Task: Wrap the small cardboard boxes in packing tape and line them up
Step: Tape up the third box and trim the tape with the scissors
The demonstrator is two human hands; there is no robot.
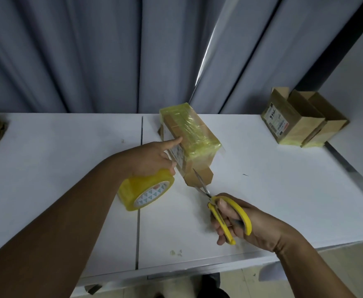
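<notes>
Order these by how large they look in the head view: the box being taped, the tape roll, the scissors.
Largest: box being taped.
Then tape roll and scissors: unsure. The scissors look longer, the roll bulkier, and both lie nearer the camera than the box.

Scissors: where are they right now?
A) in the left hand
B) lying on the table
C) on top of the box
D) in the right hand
D: the right hand grips the yellow handles of the scissors, with the blades at the near end of the taped box, while the left hand holds the tape roll.
</notes>
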